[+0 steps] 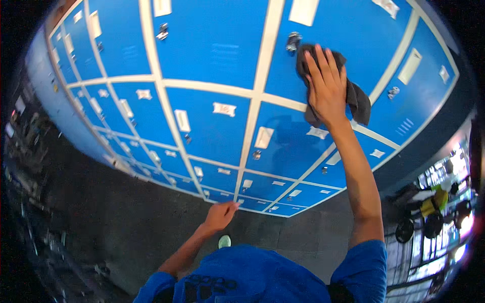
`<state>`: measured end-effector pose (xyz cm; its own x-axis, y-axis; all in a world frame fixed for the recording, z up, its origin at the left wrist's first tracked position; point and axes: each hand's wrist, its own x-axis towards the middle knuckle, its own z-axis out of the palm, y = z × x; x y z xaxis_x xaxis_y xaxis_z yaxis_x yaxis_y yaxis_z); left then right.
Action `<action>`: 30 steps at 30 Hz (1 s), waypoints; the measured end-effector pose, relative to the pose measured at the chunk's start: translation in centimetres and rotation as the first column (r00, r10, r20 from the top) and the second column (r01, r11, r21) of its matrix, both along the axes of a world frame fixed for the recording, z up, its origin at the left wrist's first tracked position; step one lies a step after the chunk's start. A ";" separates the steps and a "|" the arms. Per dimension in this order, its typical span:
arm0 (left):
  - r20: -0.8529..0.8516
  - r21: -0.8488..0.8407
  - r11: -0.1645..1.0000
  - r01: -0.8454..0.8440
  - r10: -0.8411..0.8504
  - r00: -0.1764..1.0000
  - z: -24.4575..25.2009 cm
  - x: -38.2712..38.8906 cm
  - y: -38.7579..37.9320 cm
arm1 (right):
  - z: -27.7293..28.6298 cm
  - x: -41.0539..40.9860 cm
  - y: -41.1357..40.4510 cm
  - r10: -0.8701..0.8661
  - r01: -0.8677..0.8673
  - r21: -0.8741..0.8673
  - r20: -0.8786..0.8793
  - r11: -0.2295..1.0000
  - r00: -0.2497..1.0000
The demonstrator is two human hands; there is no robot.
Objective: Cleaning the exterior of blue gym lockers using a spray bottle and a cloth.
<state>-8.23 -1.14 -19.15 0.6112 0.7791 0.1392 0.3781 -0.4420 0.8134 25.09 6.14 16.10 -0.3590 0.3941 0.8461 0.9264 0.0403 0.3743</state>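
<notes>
A dark cloth (358, 100) lies bunched beneath my right hand (327, 85), which presses it flat against a blue locker door (348, 34). The fingers point up, and part of the cloth hangs to the right of the wrist. Just left of the cloth is a metal lock (293, 41) on the same door, with a white plate (303, 11) above it. My left hand (221, 216) hangs low, in front of the foot of the lockers, its fingers loosely curled; no object shows in it.
The bank of blue lockers (208, 128) has pale frames, metal locks and taped paper labels (224, 109). Dark floor (151, 227) lies below, with one shoe tip (224, 241) showing. Gym equipment (434, 225) stands at the far right beside bright windows.
</notes>
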 end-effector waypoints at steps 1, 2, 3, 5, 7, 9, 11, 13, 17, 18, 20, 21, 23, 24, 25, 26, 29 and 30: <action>0.007 -0.136 0.991 0.008 -0.007 1.000 1.7 1.1 0.2 | -1.1 0.1 -0.8 -0.018 0.018 -0.069 0.004 0.997 1.000; 0.164 -0.068 0.997 0.022 -0.010 0.986 3.7 2.5 0.2 | -2.0 0.1 -1.8 -0.016 0.017 -0.129 0.009 0.991 1.000; 0.294 -0.029 0.999 0.028 -0.019 0.956 5.9 4.0 0.3 | -2.9 -0.3 -2.5 -0.006 0.007 -0.169 0.005 0.986 1.000; 0.357 0.133 0.991 -0.004 -0.045 0.933 10.8 7.0 0.9 | -4.5 -1.9 -4.4 0.189 -0.232 -0.179 -0.229 0.956 0.955; 0.427 0.299 0.940 -0.165 0.023 0.904 15.7 9.9 1.2 | -6.1 -3.7 -7.3 0.243 -0.339 -0.216 -0.375 0.916 0.895; 0.466 0.201 0.978 -0.064 -0.038 0.884 19.4 11.2 0.8 | -7.6 -5.0 -10.6 0.163 -0.379 -0.339 -0.522 0.861 0.837; 0.426 0.044 0.994 0.104 -0.113 0.898 21.2 11.2 0.0 | -8.4 -5.2 -13.5 0.096 -0.462 -0.396 -0.668 0.794 0.738; 0.356 -0.007 0.983 0.181 -0.167 0.920 21.8 11.0 -0.5 | -8.4 -3.9 -15.6 0.081 -0.518 -0.393 -0.733 0.760 0.676; 0.507 -0.048 0.943 0.330 -0.262 0.821 21.1 10.7 -1.2 | -7.3 -0.2 -19.1 -0.091 -0.760 -0.280 -0.955 0.586 0.281; 0.514 -0.080 0.929 0.360 -0.271 0.814 21.0 10.8 -1.1 | -7.2 0.5 -19.8 -0.171 -0.785 -0.326 -0.945 0.526 0.278; 0.497 -0.045 0.917 0.397 -0.324 0.805 21.1 11.0 -0.8 | -7.1 1.7 -20.8 -0.334 -0.819 -0.422 -0.893 0.388 0.302; 0.466 0.022 0.914 0.406 -0.368 0.804 21.3 11.3 -0.5 | -7.2 2.2 -21.0 -0.383 -0.716 -0.609 -0.786 0.341 0.486; 0.420 0.157 0.881 0.447 -0.469 0.777 22.0 12.3 0.1 | -7.5 2.8 -21.0 -0.406 -0.416 -0.884 -0.467 0.212 0.785; 0.343 0.242 0.857 0.455 -0.514 0.786 22.5 12.7 0.5 | -7.7 3.1 -20.9 -0.319 -0.506 -0.826 -0.562 0.246 0.763; 0.245 0.322 0.834 0.449 -0.531 0.811 23.1 12.8 0.8 | -7.8 3.5 -20.7 -0.212 -0.599 -0.758 -0.649 0.256 0.731; 0.261 0.260 0.812 0.523 -0.580 0.772 23.7 12.9 1.3 | -7.9 3.9 -20.5 -0.299 -0.762 -0.608 -0.787 0.224 0.539; 0.196 0.311 0.748 0.587 -0.654 0.730 26.2 12.9 3.1 | -7.6 5.6 -19.8 -0.171 -0.690 -0.506 -0.851 0.518 0.496; 0.101 0.348 0.760 0.549 -0.612 0.784 27.3 13.1 3.9 | -7.7 6.1 -19.6 -0.193 -0.716 -0.461 -0.883 0.524 0.428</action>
